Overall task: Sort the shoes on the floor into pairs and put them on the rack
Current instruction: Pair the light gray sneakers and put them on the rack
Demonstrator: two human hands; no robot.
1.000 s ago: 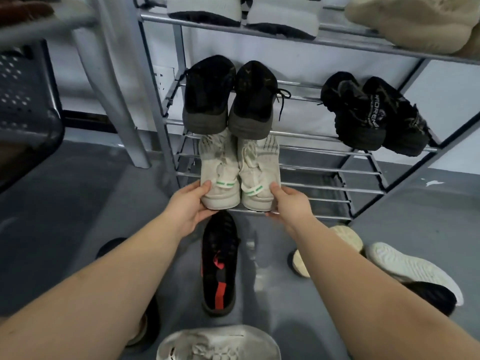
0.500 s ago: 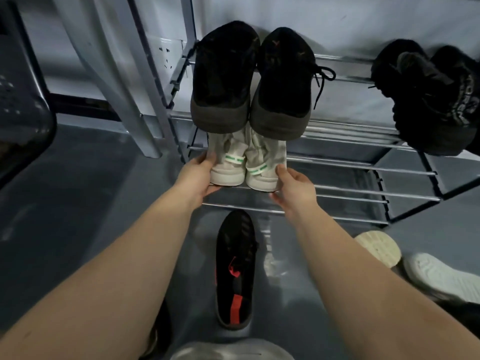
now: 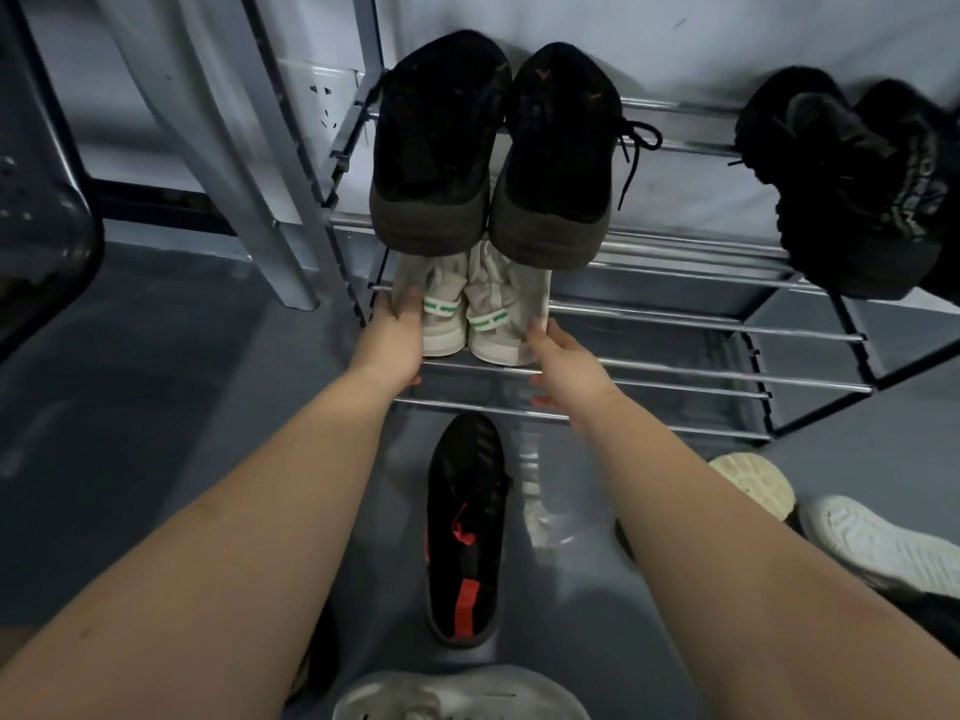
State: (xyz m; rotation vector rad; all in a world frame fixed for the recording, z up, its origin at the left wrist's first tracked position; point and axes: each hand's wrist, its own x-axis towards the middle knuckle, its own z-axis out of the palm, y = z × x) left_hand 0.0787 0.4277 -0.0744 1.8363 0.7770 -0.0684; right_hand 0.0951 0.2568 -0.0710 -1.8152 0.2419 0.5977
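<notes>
A white pair of shoes with green stripes (image 3: pixel 470 314) stands on the lowest shelf of the metal rack (image 3: pixel 675 374), heels toward me, toes tucked under the shelf above. My left hand (image 3: pixel 392 343) grips the outer side of the left white shoe. My right hand (image 3: pixel 563 368) touches the outer side of the right white shoe with straight fingers, its thumb off the shoe. On the floor in front of the rack lies a black shoe with red marks (image 3: pixel 467 532).
One black pair (image 3: pixel 493 148) and another black pair (image 3: pixel 857 189) sit on the shelf above. A white shoe (image 3: pixel 457 693), a cream-soled shoe (image 3: pixel 753 485) and a white-soled shoe (image 3: pixel 878 543) lie on the floor. A dark chair (image 3: pixel 41 226) stands left.
Both hands have slid the white pair deeper onto the lowest shelf, under the black pair. My view has moved closer and lower.
</notes>
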